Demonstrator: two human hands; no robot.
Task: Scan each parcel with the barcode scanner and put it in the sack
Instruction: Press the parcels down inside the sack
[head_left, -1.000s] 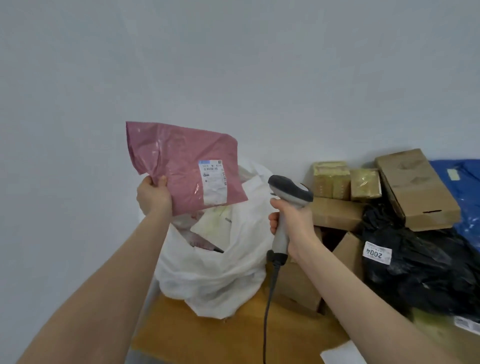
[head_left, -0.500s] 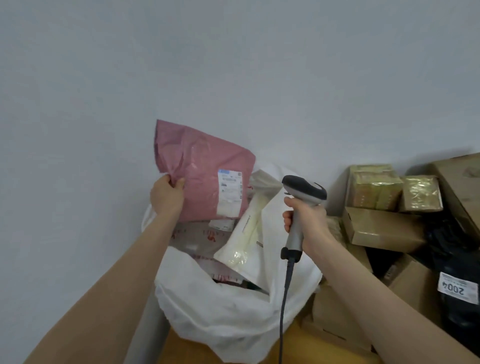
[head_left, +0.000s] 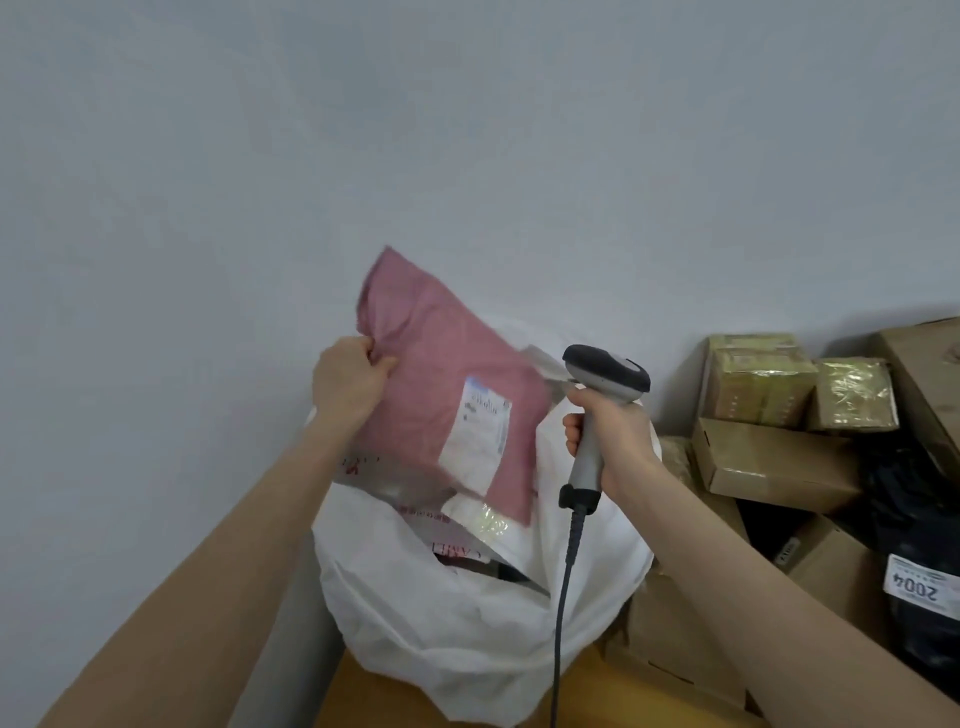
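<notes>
We see a tan, wood-coloured surface (head_left: 374, 701) running along the bottom of the view, butting up against the pale wall; whether it is a tabletop or a floor we cannot tell. A grey strip (head_left: 291, 639) borders it on the left. The white sack (head_left: 441, 613) sits on it near that left edge, bulging and open at the top. Just beside the sack, to the right, a cardboard box (head_left: 670, 639) rests on the surface, touching the sack's side. Further right a second box (head_left: 831, 571) leans tilted against a black bag (head_left: 924, 639) bearing a white label (head_left: 919, 584) reading 2004; their bases are hidden from us.
</notes>
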